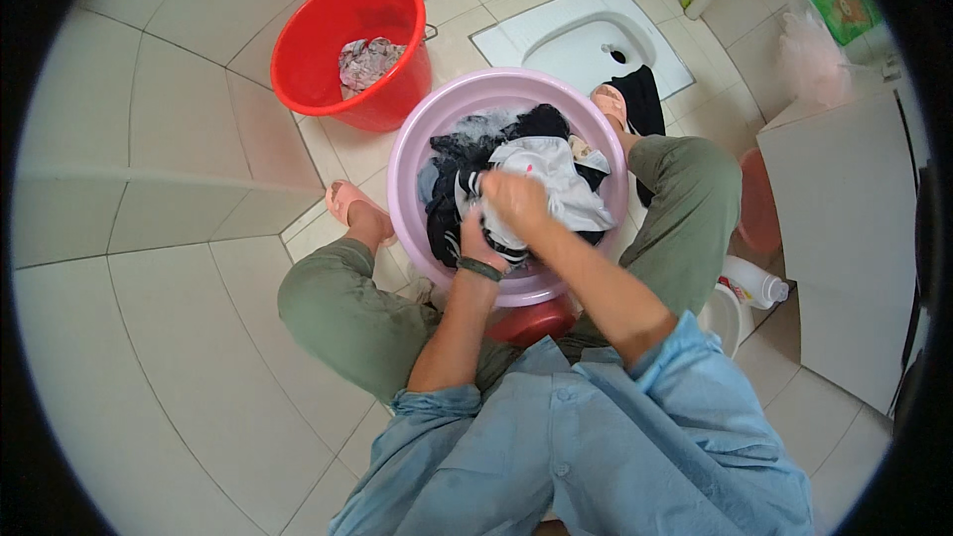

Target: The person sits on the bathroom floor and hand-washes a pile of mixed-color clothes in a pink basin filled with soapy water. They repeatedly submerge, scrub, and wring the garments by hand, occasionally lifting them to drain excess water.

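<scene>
A pink plastic basin (406, 238) stands on the floor between my legs, holding wet clothes and suds. My right hand (515, 201) is closed into a blurred fist on a white garment with black-striped edges (470, 182). Beside it, my left hand (476, 237), with a dark band at the wrist, grips the same garment lower down. Most of the cloth between the hands is hidden by them. A white cloth with a small pink mark (558, 179) lies to the right, on top of black clothes (467, 152). White suds (488, 123) show at the far side.
A red bucket (309, 82) with patterned cloth (370, 63) stands at the far left. Beyond the basin is a squat toilet (514, 30), with black cloth (646, 100) at its near edge. At right are a white bottle (756, 283) and a white cabinet (849, 238). Tiled wall (186, 223) bounds the left.
</scene>
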The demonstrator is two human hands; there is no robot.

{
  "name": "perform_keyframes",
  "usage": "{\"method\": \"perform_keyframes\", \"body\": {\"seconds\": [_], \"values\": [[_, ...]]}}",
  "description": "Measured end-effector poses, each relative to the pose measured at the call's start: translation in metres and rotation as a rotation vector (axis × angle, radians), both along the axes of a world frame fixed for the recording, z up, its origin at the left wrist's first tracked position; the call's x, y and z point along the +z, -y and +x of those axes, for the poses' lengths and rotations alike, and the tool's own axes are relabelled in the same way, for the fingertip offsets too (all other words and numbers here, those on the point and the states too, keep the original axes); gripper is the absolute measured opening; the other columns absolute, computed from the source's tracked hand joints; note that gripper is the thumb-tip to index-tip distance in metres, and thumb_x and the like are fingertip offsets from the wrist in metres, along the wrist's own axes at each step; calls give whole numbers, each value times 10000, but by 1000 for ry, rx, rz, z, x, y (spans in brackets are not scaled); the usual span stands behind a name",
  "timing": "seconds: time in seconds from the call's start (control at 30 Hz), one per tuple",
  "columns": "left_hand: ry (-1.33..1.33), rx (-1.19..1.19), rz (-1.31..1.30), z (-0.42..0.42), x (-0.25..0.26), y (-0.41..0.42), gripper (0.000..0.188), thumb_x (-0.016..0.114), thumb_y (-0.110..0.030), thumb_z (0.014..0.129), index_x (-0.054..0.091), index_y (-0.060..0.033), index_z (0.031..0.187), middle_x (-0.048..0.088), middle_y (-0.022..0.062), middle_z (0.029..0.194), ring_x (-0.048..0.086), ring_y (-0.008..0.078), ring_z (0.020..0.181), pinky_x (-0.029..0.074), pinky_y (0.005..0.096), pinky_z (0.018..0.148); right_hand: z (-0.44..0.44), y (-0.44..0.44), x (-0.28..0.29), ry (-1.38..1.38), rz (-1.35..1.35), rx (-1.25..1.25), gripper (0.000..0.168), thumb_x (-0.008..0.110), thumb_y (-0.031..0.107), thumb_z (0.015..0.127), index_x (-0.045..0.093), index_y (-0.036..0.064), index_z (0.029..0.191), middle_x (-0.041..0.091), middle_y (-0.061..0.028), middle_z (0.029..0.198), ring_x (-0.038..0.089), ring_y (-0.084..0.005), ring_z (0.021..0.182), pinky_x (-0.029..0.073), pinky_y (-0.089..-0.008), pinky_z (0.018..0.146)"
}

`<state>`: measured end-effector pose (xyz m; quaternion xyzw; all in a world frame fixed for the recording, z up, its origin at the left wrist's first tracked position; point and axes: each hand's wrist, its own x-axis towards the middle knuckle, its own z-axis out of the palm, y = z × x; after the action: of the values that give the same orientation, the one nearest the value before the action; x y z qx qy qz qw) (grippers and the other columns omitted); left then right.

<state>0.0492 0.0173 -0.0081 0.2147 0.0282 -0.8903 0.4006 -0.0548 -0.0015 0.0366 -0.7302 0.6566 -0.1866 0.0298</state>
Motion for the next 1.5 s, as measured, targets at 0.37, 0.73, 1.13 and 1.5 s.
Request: {"method": "perform_keyframes", "body": {"seconds": [0.37,0.73,1.13,1.5], "values": [[201,-9,143,1,18,-6,337,475,-249,859,537,-60,1131,591,96,1090,568,238,998,462,357,868,2,-19,-5,72,101,20,274,456,258,843,577,13,820,576,-151,582,586,-346,562,449,-443,480],[1074,307,-252,60,47,42,310,614,-190,787,594,46,986,592,53,848,537,152,784,428,271,716,-91,7,-3,1224,244,-600,422,462,357,892,594,-38,829,596,-136,762,541,-233,742,416,-331,755],[1474,325,-733,84,40,59,523,670,-173,768,402,17,1175,544,88,923,532,204,850,425,299,802,-64,-49,5,428,541,126,440,608,388,756,582,85,1074,603,-147,965,605,-318,845,480,-393,746],[931,-50,-841,28,102,33,276,635,-223,779,592,-15,954,541,69,1143,492,231,1068,379,339,925,-100,7,20,1225,222,-352,246,500,164,826,568,29,1019,591,-70,941,558,-157,902,433,-293,797]]}}
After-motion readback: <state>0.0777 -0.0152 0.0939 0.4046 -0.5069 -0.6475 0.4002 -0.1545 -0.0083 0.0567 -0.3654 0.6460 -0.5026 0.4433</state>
